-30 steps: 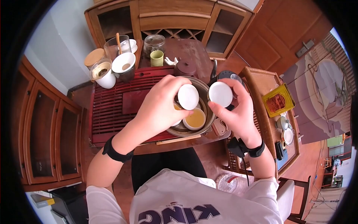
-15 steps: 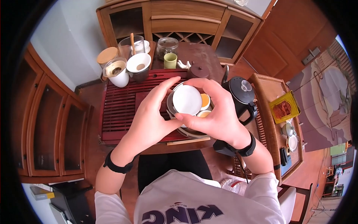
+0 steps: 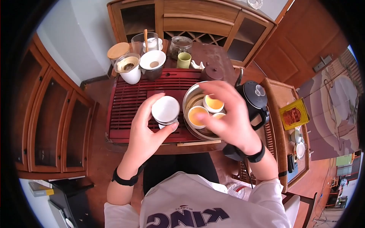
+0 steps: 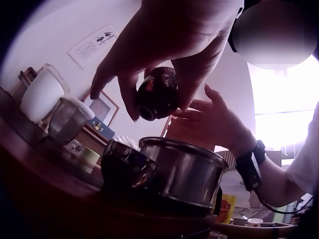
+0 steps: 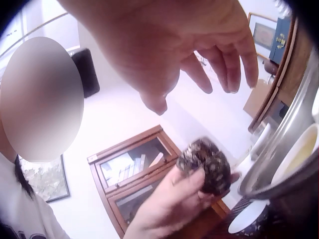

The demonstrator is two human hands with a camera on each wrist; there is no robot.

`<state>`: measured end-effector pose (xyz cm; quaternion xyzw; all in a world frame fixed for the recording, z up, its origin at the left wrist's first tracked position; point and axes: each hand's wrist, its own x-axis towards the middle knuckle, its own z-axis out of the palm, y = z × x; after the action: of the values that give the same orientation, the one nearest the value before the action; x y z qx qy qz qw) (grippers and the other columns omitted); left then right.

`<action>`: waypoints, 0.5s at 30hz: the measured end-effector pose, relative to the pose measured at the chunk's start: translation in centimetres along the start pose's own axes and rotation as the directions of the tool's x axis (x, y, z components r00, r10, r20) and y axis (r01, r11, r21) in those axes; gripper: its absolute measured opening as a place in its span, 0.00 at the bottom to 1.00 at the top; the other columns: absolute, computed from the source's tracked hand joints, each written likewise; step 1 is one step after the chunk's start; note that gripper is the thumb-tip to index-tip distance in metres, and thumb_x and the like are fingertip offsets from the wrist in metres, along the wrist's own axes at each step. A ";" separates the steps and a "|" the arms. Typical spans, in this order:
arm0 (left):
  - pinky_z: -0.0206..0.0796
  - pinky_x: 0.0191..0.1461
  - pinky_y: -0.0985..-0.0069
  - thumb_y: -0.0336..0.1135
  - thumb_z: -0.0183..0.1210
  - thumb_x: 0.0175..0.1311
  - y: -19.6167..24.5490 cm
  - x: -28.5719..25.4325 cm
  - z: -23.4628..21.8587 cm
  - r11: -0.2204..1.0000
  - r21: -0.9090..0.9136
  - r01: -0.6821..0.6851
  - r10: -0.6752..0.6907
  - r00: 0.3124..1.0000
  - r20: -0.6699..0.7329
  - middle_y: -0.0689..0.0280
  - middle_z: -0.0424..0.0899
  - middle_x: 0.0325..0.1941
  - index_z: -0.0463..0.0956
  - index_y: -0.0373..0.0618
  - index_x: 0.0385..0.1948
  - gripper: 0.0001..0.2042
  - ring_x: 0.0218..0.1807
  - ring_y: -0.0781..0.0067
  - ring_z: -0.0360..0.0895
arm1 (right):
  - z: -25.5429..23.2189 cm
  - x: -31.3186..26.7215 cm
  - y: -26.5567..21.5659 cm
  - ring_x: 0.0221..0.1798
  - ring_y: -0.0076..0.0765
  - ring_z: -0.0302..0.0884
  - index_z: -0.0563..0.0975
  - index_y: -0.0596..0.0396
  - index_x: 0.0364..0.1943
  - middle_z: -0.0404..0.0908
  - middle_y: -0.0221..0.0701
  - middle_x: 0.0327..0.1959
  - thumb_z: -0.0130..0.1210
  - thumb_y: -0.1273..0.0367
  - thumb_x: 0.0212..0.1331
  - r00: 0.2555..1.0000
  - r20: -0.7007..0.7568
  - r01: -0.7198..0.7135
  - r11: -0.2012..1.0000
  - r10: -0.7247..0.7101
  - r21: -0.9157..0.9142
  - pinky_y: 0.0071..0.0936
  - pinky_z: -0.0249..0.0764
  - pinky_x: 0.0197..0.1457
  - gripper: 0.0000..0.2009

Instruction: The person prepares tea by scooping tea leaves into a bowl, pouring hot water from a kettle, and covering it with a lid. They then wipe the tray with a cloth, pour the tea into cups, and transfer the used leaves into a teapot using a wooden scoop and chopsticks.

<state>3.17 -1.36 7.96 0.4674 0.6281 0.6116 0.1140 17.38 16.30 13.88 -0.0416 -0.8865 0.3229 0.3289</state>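
My left hand (image 3: 146,123) grips small teacups (image 3: 165,109), white inside, nested one in the other, with thumb and fingers around their sides. Their outside is dark and speckled in the right wrist view. Over the metal pot (image 3: 187,95), my right hand (image 3: 230,117) is empty, its fingers loosely spread and blurred. Inside the pot stand white-lined cups (image 3: 213,102) of yellow tea. Below the held cups, another dark patterned cup (image 4: 127,167) stands on the slatted red tea tray (image 3: 125,89), beside the pot.
A black kettle (image 3: 253,93) stands right of the pot. Behind the tray are a brown teapot (image 3: 211,72), a green cup (image 3: 184,60), a glass jar (image 3: 180,45) and a strainer (image 3: 153,59). A side table at the right holds a yellow tin (image 3: 294,114).
Each hand held a cup; the right hand brought its cup onto the left one and let go. My left hand then moved left over the tray with them. The head view shifted slightly.
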 end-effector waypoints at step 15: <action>0.58 0.70 0.47 0.33 0.75 0.46 -3.9 -2.7 1.9 0.871 0.490 -0.035 0.091 0.992 -0.090 0.58 0.79 0.57 0.70 0.45 0.59 0.34 0.58 0.54 0.77 | -1.4 -7.1 3.6 0.61 0.35 0.73 0.78 0.60 0.47 0.75 0.38 0.56 0.61 0.77 0.56 0.918 -0.241 -0.253 0.932 0.316 0.260 0.31 0.70 0.65 0.13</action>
<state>4.25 -1.37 2.97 0.4668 0.7515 0.4620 -0.0622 23.29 17.82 8.57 -0.1785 -0.7736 0.4558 0.4023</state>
